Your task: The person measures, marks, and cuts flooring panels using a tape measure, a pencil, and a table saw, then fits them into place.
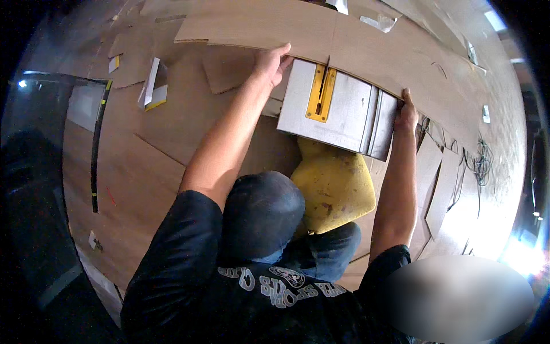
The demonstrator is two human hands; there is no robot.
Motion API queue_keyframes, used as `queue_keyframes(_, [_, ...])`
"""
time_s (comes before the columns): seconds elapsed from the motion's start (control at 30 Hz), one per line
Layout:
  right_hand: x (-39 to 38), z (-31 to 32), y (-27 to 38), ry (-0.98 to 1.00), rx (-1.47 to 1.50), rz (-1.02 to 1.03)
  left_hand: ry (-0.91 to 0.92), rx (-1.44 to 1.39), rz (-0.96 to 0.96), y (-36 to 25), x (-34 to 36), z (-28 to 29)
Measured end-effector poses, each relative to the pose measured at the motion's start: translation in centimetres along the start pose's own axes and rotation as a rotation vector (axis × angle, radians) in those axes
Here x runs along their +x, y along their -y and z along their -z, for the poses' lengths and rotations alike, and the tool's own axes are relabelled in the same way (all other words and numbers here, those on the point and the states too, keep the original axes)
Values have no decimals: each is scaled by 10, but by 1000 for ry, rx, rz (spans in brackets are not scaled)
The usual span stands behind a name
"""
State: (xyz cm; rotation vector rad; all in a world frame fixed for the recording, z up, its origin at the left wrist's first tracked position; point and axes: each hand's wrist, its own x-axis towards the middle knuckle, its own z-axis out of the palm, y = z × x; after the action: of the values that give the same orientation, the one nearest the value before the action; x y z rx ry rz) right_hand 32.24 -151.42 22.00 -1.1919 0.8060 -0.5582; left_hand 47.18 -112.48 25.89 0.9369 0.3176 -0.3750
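My left hand (272, 64) grips the near edge of a long brown sheet (366, 49) at its left, and my right hand (406, 112) holds the same edge further right. The sheet lies across the top of a small table saw (344, 106), whose thin blade (327, 65) stands up from a yellow slotted insert (320, 100) at that edge. Beneath the metal top is the saw's scuffed yellow body (337, 189), close to my dark-clad knee (260, 209). The fingertips under the sheet are partly hidden.
Brown panels (126, 166) cover the floor. Paper scraps (153, 94) lie at upper left. A long black strip (98, 146) lies at left beside a dark area. Tangled cables (481, 163) and cut pieces (435, 195) lie at right, near bright glare. A blurred oval covers the lower right.
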Motion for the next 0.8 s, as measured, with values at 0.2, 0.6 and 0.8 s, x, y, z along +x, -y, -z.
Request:
queue_keyframes(0.2, [-34, -19, 1, -75, 79, -182, -36, 15, 16, -1, -4, 20])
queue_keyframes(0.6, [-24, 21, 4, -72, 73, -199, 17, -2, 52, 8, -25, 6])
queue_keyframes(0.8, [-55, 13, 8, -33, 118, -129, 6, 19, 19, 9, -32, 17])
